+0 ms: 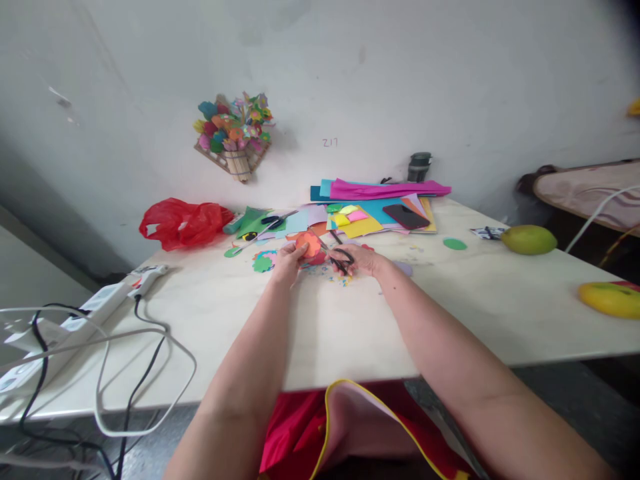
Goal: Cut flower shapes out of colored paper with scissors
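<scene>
Over the surface (345, 340), the left hand (288, 263) pinches orange paper (310, 245), seemingly steadying it for the scissors (343, 251). The right hand (364, 260) grips their handles.

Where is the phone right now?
In the head view, the phone lies right of centre toward the back of the table, on the coloured paper, beyond the right hand.

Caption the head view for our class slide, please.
Left hand holding an orange flower cutout; right hand holding black-handled scissors.
</scene>
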Motion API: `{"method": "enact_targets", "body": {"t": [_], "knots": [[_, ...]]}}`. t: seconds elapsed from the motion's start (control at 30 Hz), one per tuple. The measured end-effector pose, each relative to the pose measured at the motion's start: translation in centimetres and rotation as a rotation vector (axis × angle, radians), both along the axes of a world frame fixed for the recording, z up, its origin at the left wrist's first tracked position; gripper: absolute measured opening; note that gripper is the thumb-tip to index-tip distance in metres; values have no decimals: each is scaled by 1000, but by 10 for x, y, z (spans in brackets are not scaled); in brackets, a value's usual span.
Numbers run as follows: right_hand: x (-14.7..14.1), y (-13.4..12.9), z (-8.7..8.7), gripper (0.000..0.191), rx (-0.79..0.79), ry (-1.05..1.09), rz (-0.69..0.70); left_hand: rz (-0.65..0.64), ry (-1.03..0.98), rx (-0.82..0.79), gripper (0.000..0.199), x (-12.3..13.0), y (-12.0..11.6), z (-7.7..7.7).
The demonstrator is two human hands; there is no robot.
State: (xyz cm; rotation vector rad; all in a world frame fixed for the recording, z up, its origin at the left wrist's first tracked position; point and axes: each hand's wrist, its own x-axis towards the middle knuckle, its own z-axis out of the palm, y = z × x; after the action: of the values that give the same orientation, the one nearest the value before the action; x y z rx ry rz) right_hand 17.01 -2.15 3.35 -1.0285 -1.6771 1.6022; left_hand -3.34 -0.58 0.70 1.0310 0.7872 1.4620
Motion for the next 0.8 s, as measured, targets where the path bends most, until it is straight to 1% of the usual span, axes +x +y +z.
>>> {"method": "enact_targets", "body": {"t": [0.33,0.8], "knots": [[1,-1,-1,31,29,-5,29,7,-21,-12,30,1,-1,2],[-1,0,-2,33,44,-32,36,31,-12,-20,29,-1,1,0]]}}
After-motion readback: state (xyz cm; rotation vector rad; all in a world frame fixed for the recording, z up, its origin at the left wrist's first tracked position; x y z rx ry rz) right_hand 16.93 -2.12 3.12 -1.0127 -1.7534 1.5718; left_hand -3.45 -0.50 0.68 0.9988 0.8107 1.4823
